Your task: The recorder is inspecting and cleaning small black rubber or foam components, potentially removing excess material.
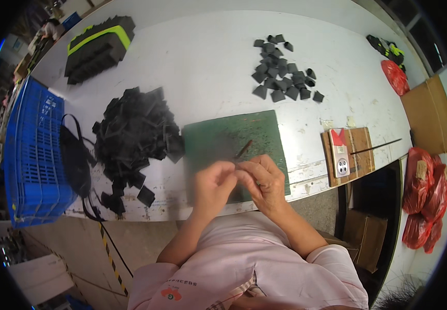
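My left hand (pixel 215 182) and my right hand (pixel 262 181) meet above the near part of a green cutting mat (pixel 259 124), fingertips pinched together. A small dark piece shows just at the fingertips, too hidden to name. Right beyond it a thin dark brown stick-like thing (pixel 244 149) slants up over the mat; whether a hand holds it cannot be told. To the left is a large heap of flat black pieces (pixel 136 129), some reaching the mat's edge. Farther off at the right lie several small black folded pieces (pixel 280 72), some showing open ends.
A blue plastic crate (pixel 37 155) stands at the left, a black bag (pixel 76 160) hanging against it. A black stack with a yellow-green band (pixel 99 46) lies far left. Right are a wooden board (pixel 360 155) bearing a white-and-red case (pixel 339 155), a thin rod (pixel 378 146) and red bags (pixel 419 181).
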`<state>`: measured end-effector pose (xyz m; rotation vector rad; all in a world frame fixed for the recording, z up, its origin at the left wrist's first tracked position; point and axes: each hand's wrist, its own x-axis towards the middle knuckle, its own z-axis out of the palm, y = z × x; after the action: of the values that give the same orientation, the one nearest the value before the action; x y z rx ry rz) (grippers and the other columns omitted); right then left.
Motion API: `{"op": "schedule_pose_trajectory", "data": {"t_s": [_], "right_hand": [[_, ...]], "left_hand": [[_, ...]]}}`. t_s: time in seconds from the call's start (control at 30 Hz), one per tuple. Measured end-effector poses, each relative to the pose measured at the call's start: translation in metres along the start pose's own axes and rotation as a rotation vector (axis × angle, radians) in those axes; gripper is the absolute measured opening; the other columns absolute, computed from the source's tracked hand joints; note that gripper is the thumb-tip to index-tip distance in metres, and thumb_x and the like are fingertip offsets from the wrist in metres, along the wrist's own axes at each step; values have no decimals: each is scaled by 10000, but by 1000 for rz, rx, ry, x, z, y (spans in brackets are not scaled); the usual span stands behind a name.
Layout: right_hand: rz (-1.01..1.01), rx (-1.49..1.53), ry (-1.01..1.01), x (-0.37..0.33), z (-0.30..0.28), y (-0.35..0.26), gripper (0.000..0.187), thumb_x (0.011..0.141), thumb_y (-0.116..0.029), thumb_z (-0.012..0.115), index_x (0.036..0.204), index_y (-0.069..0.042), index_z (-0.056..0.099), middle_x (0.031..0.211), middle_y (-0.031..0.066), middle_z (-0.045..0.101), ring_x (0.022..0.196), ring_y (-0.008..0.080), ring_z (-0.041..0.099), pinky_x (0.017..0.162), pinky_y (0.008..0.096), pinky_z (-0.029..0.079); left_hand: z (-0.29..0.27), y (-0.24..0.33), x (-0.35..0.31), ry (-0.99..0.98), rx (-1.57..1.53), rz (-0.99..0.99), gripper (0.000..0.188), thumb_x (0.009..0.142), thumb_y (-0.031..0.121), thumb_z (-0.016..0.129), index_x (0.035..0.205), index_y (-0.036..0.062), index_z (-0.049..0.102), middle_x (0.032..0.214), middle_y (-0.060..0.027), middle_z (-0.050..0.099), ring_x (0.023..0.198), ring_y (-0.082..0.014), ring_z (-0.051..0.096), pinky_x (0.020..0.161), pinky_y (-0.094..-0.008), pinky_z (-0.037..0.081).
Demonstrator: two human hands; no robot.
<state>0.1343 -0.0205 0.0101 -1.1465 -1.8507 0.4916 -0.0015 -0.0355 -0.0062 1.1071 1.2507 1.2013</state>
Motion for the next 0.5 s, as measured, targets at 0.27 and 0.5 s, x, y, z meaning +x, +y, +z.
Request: {"op": "schedule_pose_trajectory", "data": {"t_s": [0.27,0.5], "right_hand": [[-33,-285,61,-3,11,11,162,621,8,624,767,-26,563,708,87,499,636,239,524,493,315,440],[850,1294,-59,3,-8,11,24,758,-12,590,762,-21,612,665,-22,528,540,67,431,461,183,314]], "left_hand": [[17,16,12,186,-415,-242,120,747,-76,524,850,-14,523,696,-53,554,434,-33,408,379,-169,329],[12,27,14,-85,-676,-242,210,680,-96,499,862,7,512,751,-45,511,414,-35,345,398,-160,276]]}}
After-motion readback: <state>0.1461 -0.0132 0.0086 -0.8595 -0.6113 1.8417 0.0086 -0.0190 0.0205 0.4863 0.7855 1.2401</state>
